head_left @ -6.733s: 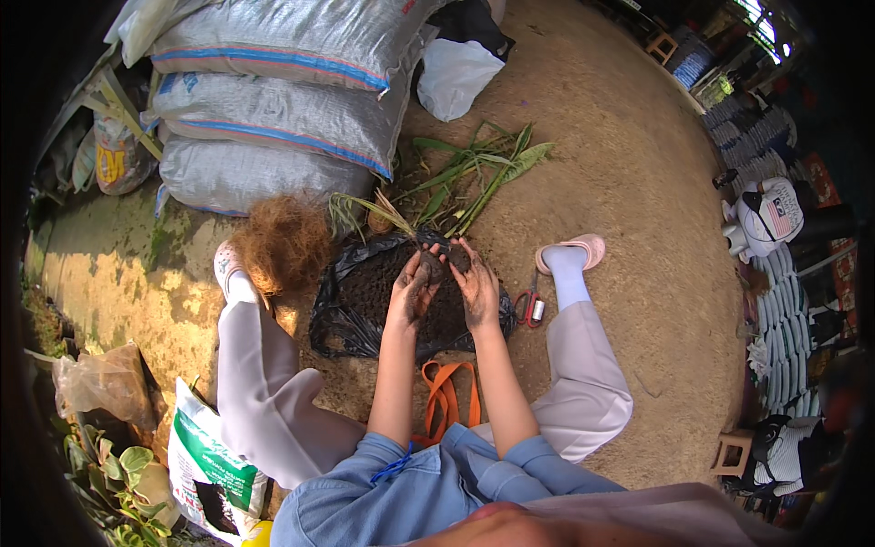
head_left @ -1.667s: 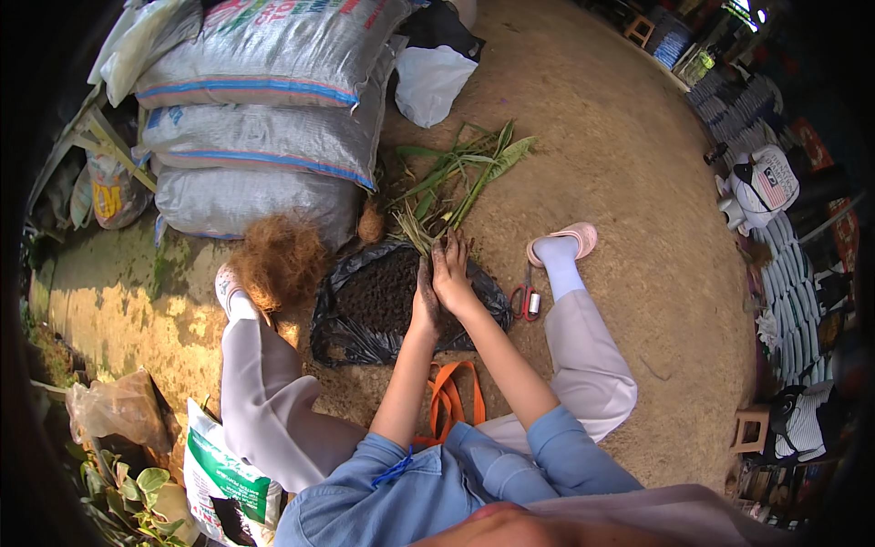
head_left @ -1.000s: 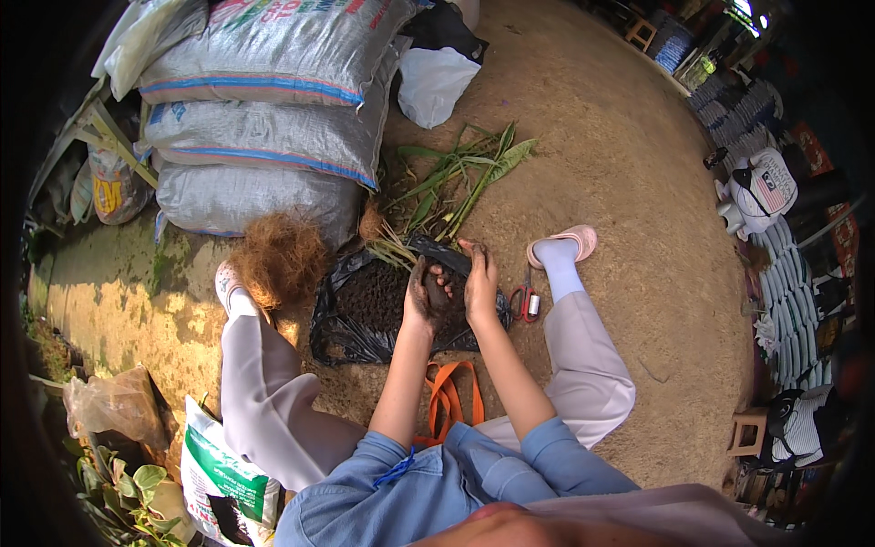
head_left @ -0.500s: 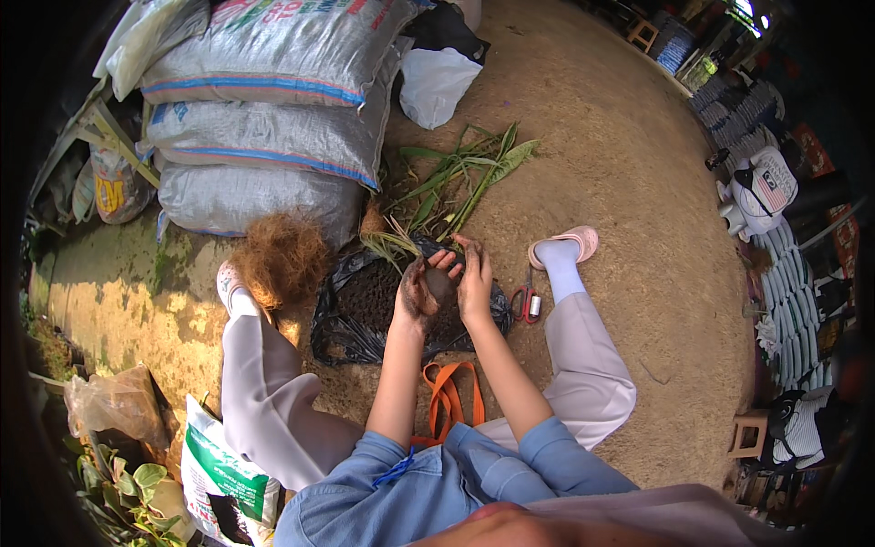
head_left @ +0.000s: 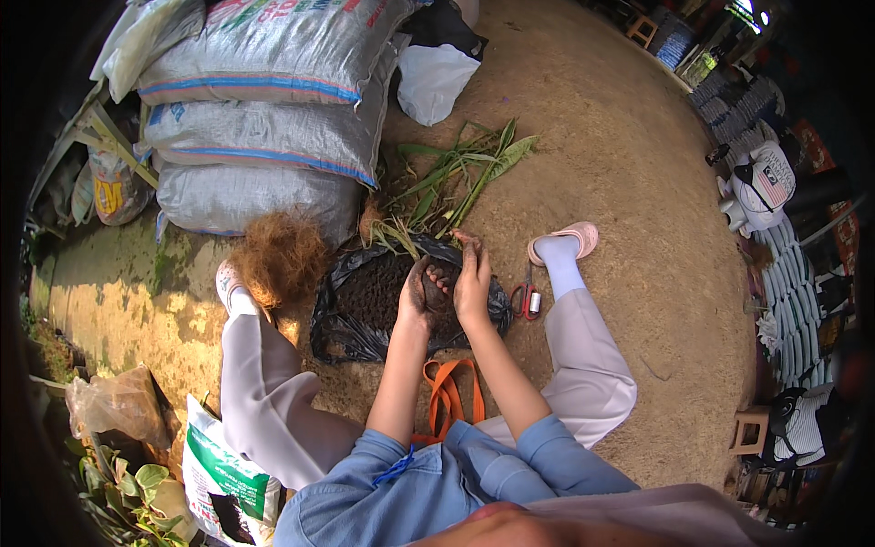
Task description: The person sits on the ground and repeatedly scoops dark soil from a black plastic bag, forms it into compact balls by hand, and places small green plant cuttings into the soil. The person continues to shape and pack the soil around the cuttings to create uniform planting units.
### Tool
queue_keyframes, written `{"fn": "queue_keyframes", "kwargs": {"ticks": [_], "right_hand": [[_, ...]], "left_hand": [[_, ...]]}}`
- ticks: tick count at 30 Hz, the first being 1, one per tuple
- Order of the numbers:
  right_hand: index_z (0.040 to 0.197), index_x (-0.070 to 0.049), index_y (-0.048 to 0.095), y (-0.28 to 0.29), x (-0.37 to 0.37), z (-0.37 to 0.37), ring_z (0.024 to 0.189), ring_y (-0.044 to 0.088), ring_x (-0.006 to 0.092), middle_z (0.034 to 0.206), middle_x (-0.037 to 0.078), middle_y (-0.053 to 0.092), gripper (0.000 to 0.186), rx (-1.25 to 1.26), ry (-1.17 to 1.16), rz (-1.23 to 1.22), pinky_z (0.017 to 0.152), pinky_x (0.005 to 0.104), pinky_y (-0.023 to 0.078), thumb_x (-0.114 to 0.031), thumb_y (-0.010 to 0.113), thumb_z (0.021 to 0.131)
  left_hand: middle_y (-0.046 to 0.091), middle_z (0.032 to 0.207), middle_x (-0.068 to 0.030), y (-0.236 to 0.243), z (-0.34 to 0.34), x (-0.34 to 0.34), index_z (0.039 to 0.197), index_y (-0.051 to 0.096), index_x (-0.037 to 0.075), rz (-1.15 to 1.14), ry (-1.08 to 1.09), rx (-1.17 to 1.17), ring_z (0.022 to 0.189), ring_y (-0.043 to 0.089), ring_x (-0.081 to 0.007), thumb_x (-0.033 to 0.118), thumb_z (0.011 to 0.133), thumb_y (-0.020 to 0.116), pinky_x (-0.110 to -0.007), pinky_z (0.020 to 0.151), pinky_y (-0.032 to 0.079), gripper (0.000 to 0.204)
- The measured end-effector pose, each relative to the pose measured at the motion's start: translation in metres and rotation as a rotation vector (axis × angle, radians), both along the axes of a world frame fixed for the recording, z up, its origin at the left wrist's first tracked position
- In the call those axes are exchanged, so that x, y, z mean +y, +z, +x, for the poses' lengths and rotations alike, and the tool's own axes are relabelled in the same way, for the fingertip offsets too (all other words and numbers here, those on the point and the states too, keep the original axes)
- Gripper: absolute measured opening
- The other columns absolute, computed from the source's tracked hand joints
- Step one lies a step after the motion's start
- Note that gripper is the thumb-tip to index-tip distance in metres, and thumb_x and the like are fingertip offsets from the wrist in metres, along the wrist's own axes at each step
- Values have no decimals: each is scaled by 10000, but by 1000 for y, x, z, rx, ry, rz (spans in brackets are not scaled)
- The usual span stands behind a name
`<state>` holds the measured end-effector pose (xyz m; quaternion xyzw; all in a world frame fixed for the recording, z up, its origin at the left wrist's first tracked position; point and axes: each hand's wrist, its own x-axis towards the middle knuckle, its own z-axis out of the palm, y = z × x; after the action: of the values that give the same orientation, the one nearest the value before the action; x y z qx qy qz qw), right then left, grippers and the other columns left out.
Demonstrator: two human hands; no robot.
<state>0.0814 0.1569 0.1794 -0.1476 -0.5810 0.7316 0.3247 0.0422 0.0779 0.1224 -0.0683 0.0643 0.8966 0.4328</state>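
My left hand (head_left: 416,294) and my right hand (head_left: 471,284), both muddy, are cupped around a dark soil ball (head_left: 436,301), largely hidden by fingers. A pale green leafy tuft (head_left: 392,235) rises just beyond my left hand; whether it joins the ball is unclear. Below lies loose dark soil (head_left: 369,296) on a crumpled black plastic sheet (head_left: 351,351). Red-handled scissors (head_left: 519,301) lie right of the sheet. Cut green leaves (head_left: 492,169) lie beyond it, and brown fibre (head_left: 283,255) sits at its left.
Stacked silver sacks (head_left: 255,132) stand front-left. An orange strap (head_left: 442,392) lies between my legs. An open white-green sack (head_left: 210,456) and plants (head_left: 137,488) are lower left. A plastic stool (head_left: 747,428), a cap (head_left: 766,187) and stacked goods (head_left: 788,301) line the right.
My hands were pressed nearly palm to palm 1.7 seconds ago and are now more cupped. Since half a second ago, my left fingers have curled and tilted slightly upright around the ball.
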Motion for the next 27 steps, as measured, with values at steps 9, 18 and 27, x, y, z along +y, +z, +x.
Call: {"fn": "queue_keyframes", "kwargs": {"ticks": [9,18,27], "right_hand": [[1129,-37,496,8,-6,0,1165,450,249,1242,93,492,243,-107,-64,222,980,401,342,-170,405,947],[1210,-119,471,9,8,-2,1175,400,199,1279,61,453,389,-150,89,-266,974,375,327,-396,401,945],[1206,-65,445,2,-4,-3,1300,291,351,1319,157,416,373,-381,-188,760,1044,603,125,-297,476,915]], "left_hand": [[548,714,-15,70,22,7,934,587,53,-586,136,-92,657,557,-146,230,948,476,-282,622,494,210],[456,600,-8,37,18,16,653,422,122,-91,138,-250,578,468,-156,242,948,459,-284,576,441,320],[555,854,-67,64,36,17,1105,522,-49,-657,315,158,759,561,-142,217,959,440,-302,639,480,314]]}}
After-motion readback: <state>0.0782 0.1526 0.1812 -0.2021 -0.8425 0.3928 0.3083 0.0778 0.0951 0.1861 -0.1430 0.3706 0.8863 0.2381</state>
